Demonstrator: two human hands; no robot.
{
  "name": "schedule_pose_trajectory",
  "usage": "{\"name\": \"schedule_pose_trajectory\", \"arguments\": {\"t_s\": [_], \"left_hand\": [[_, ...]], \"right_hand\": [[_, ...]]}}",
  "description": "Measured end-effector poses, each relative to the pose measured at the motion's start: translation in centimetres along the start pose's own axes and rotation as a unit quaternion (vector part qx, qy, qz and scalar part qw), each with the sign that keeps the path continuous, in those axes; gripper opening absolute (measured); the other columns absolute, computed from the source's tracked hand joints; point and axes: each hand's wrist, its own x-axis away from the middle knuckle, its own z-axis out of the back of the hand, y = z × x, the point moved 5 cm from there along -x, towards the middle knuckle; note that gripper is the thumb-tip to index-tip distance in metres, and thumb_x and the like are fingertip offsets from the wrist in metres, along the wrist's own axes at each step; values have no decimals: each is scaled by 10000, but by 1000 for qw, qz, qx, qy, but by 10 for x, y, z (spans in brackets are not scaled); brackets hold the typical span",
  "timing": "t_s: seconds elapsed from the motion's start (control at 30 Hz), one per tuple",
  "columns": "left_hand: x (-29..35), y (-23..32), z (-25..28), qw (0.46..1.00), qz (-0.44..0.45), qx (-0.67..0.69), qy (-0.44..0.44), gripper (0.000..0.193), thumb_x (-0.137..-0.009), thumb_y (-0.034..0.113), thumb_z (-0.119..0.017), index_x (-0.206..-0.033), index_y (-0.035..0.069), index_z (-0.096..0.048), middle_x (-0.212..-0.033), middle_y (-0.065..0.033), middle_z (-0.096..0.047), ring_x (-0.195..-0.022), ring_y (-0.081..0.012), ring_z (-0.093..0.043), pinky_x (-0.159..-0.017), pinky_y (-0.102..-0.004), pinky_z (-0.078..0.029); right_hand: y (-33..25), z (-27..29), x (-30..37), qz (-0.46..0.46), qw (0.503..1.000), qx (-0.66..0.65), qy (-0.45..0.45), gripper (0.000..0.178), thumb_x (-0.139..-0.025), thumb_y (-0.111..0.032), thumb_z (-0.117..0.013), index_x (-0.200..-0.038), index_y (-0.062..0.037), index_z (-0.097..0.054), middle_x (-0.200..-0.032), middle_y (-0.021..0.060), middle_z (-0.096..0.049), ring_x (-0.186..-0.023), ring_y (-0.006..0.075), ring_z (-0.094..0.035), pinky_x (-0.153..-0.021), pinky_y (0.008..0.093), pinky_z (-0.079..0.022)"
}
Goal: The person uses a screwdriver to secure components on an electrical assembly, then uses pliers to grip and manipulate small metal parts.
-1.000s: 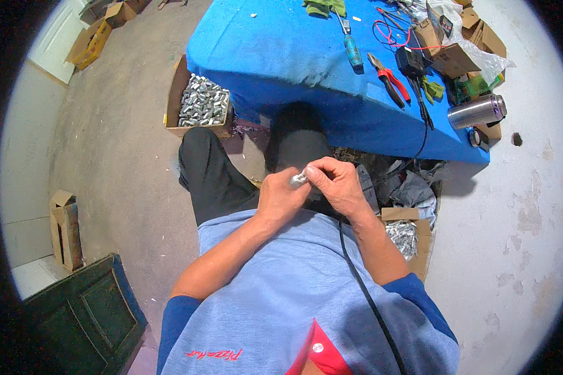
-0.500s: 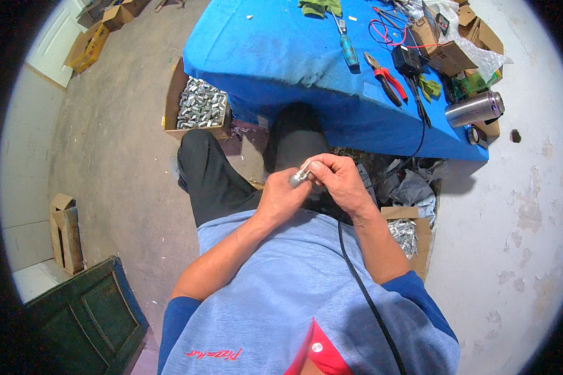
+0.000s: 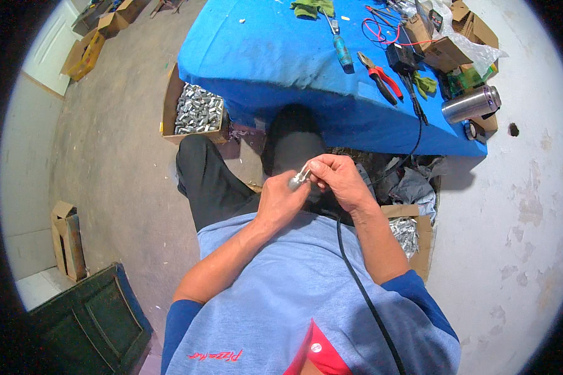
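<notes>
- Since a second ago, the right hand (image 3: pixel 341 178) has been drawn back slightly from the small metal piece (image 3: pixel 296 182), so more of the piece is bared; the whole view has been shifted a little as well.
- At the far left, a yellowish box (image 3: pixel 84 55) is seen on the floor (image 3: pixel 125 169); a narrow cardboard box (image 3: pixel 67 240) is stood upright by the wall, and a dark green panel (image 3: pixel 97 319) is seen at the near left.
- Beside the bench (image 3: pixel 256 56), an open-topped carton (image 3: pixel 171 103) is filled with silvery pieces (image 3: pixel 198 109).
- Above the lap, the small metal piece is held between both hands: it is clasped in the fingers of the left hand (image 3: pixel 280 197), and its pale, narrow upper end is pinched by the right fingertips.
- On the blue-covered bench are laid, left to right, a green glove (image 3: pixel 311 7), a teal-handled screwdriver (image 3: pixel 342 53), red-and-black pliers (image 3: pixel 381 78) and a steel flask (image 3: pixel 471 104).
- Across the shirt, a black cable (image 3: pixel 363 287) is draped.
- At the near right, another carton (image 3: pixel 423 240) is partly hidden by the right forearm; silvery scraps (image 3: pixel 405 234) are held in it.
</notes>
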Motion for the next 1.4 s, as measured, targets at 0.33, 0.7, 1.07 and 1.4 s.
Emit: {"name": "schedule_pose_trajectory", "arguments": {"t_s": [0.33, 0.7, 1.07, 1.4], "left_hand": [[-1, -12, -1, 998, 42, 54, 12, 291, -880, 233, -662, -759, -26, -607, -603, 3, -512, -589, -74, -444, -512, -308, -366], [-4, -5, 2, 999, 31, 28, 30, 314, -879, 243, -671, -760, -40, -605, -577, -6, -494, -581, -79, -425, -505, -317, -355], [-3, -13, 7, 998, 24, 33, 44, 317, -881, 250, -667, -771, -43, -611, -594, -34, -511, -595, -92, -442, -521, -327, -375], [-3, -16, 10, 997, -1, 3, 75, 315, -897, 250, -654, -771, -35, -609, -588, -70, -517, -587, -106, -456, -532, -343, -391]], "right_hand": [[-62, 72, 1, 258, 846, 323, 336, 167, -874, -151, -701, -964, -11, -699, -831, 81, -664, -711, 184, -615, -684, 325, -506], [-113, 198, -106, 109, 684, 663, 285, 591, -830, -461, -708, -1217, -39, -560, -1156, 188, -625, -1083, 386, -585, -889, 495, -478], [-76, 214, -80, 14, 898, 333, 289, 522, -959, -536, -506, -988, -41, -671, -862, 114, -672, -733, 209, -641, -639, 339, -513], [1, 33, 72, -69, 972, -174, -142, 555, -805, -257, -585, -1262, 49, -504, -1092, 232, -653, -883, 275, -690, -731, 331, -533]]}}
